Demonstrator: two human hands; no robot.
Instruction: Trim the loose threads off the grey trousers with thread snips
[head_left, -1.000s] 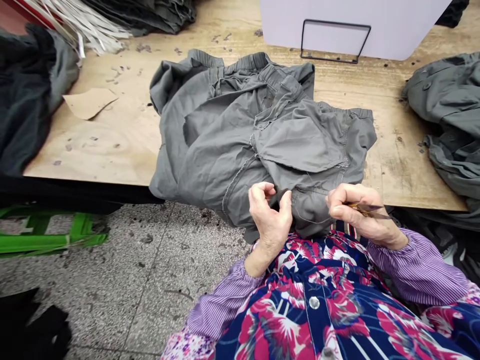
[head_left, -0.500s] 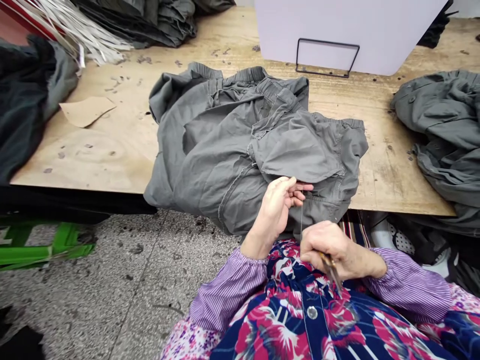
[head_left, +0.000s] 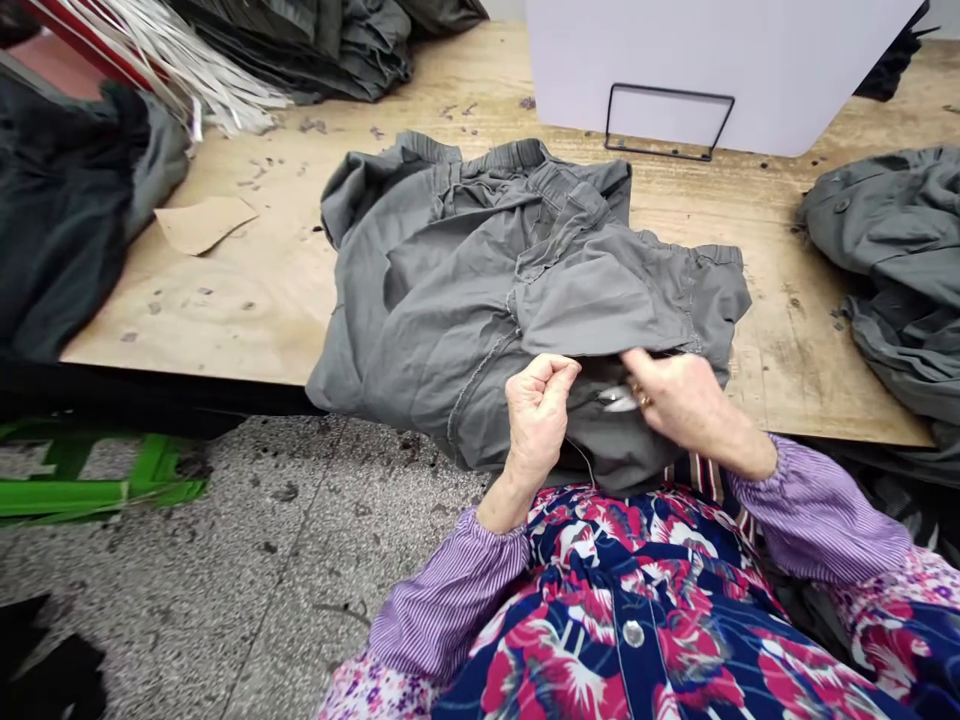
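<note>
Grey cotton work trousers [head_left: 420,300] lie bunched at the front edge of a plywood table [head_left: 225,310], and part of them hangs over that edge. My left hand [head_left: 541,410] is pinched shut at the garment's fabric, with a fine thread [head_left: 583,460] hanging below it. My right hand [head_left: 679,395] pushes in under a grey pocket flap [head_left: 600,300]. Small scissors [head_left: 619,400] show only as a metal glint at its fingers, and the flap hides the rest. A ring sits on one right finger.
A pale lilac board [head_left: 712,60] with a black wire stand [head_left: 667,122] stands at the table's back. A cardboard pattern piece [head_left: 204,224] lies left. Dark garments are heaped at both sides. A green stool [head_left: 97,490] stands on the speckled floor.
My right hand has risen from near my body to under the pocket flap. My left hand has closed into a pinch lower on the cloth, and the thread now hangs beneath it.
</note>
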